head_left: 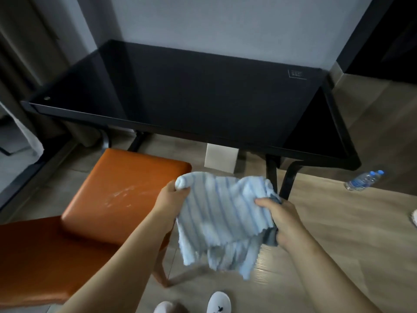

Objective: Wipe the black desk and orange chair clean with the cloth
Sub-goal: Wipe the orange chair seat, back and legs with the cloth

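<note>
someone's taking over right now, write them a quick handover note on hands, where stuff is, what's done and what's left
Left hand grips the cloth's upper left corner; right hand grips its right edge. The cloth hangs in the air between them, touching nothing.
Black desk is ahead, orange chair to the left in front of it.
Done: cannot tell for the desk. The chair seat shows whitish smears.
Left: wipe the chair, check the desk.

Two plastic water bottles [363, 180] with blue caps are seen lying on the wood-look floor [338, 222] at the right, a white box [221, 159] is set under the desk, and white slippers [218, 303] are worn below.
</note>
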The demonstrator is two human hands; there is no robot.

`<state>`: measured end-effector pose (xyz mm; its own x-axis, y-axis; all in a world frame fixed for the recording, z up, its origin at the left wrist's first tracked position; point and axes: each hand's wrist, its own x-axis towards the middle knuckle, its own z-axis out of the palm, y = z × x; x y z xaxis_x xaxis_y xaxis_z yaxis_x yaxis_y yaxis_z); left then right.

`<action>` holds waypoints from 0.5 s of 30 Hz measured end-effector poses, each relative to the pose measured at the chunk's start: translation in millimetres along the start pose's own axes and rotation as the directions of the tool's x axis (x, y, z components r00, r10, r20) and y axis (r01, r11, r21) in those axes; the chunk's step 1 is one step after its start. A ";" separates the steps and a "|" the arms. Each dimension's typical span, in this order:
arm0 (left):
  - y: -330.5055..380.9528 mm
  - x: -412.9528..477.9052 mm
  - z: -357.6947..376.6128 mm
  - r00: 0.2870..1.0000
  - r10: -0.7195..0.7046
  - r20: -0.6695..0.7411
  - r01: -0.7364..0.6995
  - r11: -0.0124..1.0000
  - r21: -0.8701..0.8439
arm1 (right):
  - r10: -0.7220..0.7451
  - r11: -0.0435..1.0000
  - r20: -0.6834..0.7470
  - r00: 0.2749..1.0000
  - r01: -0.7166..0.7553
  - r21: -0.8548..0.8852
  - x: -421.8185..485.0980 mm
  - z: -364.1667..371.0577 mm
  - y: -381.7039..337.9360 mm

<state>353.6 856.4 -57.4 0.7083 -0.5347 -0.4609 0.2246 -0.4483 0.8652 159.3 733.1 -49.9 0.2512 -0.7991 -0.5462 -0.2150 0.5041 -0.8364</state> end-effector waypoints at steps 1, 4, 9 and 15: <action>-1.4 4.3 3.9 0.999 0.032 -0.025 -0.031 0.998 0.045 | 0.033 0.998 0.039 0.999 -0.036 0.054 3.9 -1.6 -3.6; -1.0 11.1 14.1 0.997 0.015 -0.081 -0.013 1.000 0.027 | 0.101 0.979 0.147 0.984 -0.125 0.163 12.5 4.4 -12.2; 4.0 15.3 48.4 0.986 -0.067 0.153 0.082 0.992 -0.094 | 0.224 0.943 0.363 0.905 -0.296 0.154 21.9 26.3 -31.3; 9.5 51.7 42.5 0.866 -0.156 0.475 0.377 0.827 -0.417 | 0.135 0.986 0.266 0.954 -0.156 0.059 56.3 67.0 -37.5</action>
<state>364.0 794.0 -81.4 0.2607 -0.7334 -0.6278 0.7322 -0.2737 0.6237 244.7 691.1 -52.4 0.4619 -0.6076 -0.6462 -0.1954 0.6409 -0.7423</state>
